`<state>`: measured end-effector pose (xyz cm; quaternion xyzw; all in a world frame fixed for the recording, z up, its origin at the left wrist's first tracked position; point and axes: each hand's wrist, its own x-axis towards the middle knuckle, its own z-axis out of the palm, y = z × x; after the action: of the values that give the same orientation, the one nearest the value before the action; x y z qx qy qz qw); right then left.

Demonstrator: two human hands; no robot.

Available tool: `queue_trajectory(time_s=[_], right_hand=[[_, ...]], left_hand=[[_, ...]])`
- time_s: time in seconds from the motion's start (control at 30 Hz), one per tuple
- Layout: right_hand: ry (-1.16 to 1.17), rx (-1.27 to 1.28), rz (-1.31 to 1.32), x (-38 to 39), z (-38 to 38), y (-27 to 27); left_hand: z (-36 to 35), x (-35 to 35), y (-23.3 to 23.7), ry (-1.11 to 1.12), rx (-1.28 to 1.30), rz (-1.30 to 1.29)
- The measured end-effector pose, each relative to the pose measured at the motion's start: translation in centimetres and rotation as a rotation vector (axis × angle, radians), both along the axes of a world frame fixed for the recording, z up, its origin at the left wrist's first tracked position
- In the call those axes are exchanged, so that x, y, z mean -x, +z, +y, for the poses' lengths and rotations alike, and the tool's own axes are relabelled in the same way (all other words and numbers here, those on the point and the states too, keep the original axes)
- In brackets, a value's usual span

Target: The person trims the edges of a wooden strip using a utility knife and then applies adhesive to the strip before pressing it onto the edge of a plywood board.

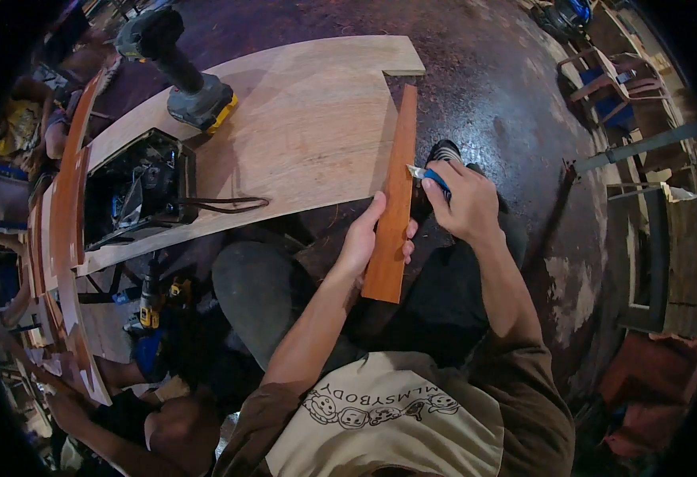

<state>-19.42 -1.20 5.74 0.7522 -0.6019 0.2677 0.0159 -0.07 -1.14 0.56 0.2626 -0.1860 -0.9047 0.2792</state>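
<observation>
A reddish-brown wooden strip (392,215) stands out over my lap, its far end near the plywood edge. My left hand (364,237) is wrapped round its lower part, thumb on the near face and fingertips at the right edge. In my right hand (466,199) is a blue-handled utility knife (433,178), gripped between thumb and fingers. The knife's pale tip touches or nearly touches the strip's right edge, above my left hand.
Plywood (301,119) spans the left, bearing a cordless drill (197,99) and an open black box (138,191) of small items. Another person's arm (102,437) shows lower left. A chair (615,83) and wooden frames stand right.
</observation>
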Motion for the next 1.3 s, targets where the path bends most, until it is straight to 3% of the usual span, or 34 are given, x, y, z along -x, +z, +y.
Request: queue_trajectory(time_s=[1.3], right_hand=[[0.044, 0.034, -0.001, 0.8, -1.0, -0.3]], left_hand=[[-0.1, 0.0, -0.4, 0.005, 0.022, 0.024]])
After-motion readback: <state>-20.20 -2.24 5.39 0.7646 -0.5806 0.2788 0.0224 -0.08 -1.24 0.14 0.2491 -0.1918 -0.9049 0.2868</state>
